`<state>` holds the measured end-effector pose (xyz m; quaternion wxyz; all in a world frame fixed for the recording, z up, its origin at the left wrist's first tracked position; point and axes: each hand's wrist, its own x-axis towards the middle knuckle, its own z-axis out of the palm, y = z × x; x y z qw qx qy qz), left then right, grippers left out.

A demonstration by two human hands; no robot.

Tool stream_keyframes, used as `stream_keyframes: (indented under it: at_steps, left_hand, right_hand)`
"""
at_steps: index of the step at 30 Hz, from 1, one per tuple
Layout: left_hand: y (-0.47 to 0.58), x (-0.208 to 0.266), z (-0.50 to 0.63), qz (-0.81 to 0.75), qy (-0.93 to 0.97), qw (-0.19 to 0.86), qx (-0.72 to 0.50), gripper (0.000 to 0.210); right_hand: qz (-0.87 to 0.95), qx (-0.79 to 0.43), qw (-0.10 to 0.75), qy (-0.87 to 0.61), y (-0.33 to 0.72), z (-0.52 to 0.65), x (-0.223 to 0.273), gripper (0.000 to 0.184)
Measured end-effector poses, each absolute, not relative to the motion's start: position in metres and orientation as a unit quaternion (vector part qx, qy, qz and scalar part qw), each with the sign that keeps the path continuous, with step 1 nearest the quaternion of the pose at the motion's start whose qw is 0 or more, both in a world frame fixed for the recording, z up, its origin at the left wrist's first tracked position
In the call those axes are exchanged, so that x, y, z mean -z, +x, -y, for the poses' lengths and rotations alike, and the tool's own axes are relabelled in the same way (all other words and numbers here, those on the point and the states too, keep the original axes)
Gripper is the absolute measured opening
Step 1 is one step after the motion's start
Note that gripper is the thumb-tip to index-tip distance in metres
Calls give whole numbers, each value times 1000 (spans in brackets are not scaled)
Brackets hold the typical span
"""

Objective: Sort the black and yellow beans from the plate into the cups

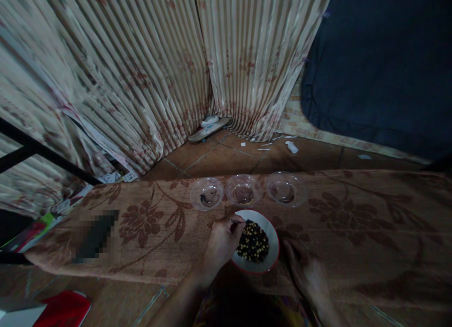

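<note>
A white bowl with a red rim stands on the cloth in front of me, holding a mix of black and pale yellow beans. My left hand is over the bowl's left edge, its thumb and fingers pinched together; what is between the fingertips is too small to make out. Just right of the bowl, my right hand rests low by the cloth, fingers loosely stretched and apart, holding nothing visible. Behind the bowl are three clear plastic cups: the left cup has a few black beans, the middle cup some yellow ones, the right cup dark contents.
A brown floral cloth covers the low table. A blurred-out dark object lies on its left part. Beyond are striped curtains, a skateboard and white scraps on the tiled floor. A red item is at the lower left.
</note>
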<state>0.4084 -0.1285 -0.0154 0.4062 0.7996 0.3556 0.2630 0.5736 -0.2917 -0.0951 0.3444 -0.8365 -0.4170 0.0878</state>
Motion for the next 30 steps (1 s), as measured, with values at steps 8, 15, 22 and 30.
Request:
stream_keyframes:
  at_steps: [8,15,22,30]
  left_hand:
    - [408,16,128,-360,801,396,-269,15]
    - [408,18,129,-358,794,409,-272,16]
    - [409,18,129,-355,799,405,-268,15]
    - [409,21,128,-364,798,399,-269,15]
  right_hand:
    - [422,-94,347,-833,574,292,99,42]
    - [420,-84,340,-838,574,292,97,42]
    - [426,-73,343,-834,574,292,95,43]
    - [422,-71,341,-837,573,292,96,43]
